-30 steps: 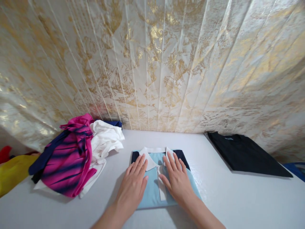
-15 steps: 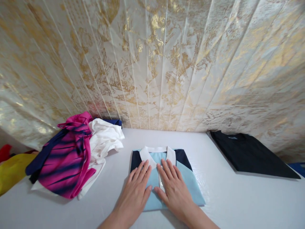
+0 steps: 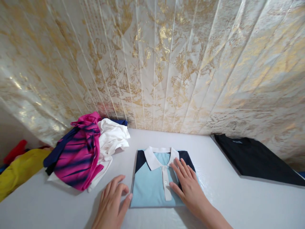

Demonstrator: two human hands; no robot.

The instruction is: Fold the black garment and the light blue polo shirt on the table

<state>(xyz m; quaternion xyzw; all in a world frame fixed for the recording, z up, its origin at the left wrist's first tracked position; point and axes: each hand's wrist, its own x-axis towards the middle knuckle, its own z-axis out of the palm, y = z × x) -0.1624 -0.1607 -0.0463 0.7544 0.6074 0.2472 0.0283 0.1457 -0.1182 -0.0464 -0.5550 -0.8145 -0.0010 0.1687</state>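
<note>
A light blue polo shirt (image 3: 147, 184) with navy shoulders and a white collar lies folded into a neat rectangle on the white table (image 3: 152, 219). Its white button placket points toward me. My right hand (image 3: 188, 181) rests over the shirt's right side, fingers stretched out and the fingertips near the collar. Just off the shirt's left edge is my left hand (image 3: 113, 200), its fingers bent and apart with nothing between them. Whether its thumb touches the shirt's edge I cannot tell.
A loose heap of clothes lies at the left, with a pink and navy striped garment (image 3: 78, 152) and a white garment (image 3: 113, 135). Folded black T-shirts (image 3: 252, 156) lie at the right. Yellow cloth (image 3: 23, 171) shows at far left. A gold-patterned curtain (image 3: 152, 63) hangs behind.
My left hand has come off the shirt and moved left beside it. My right hand has slid a little to the right over the shirt. The camera view has shifted slightly left.
</note>
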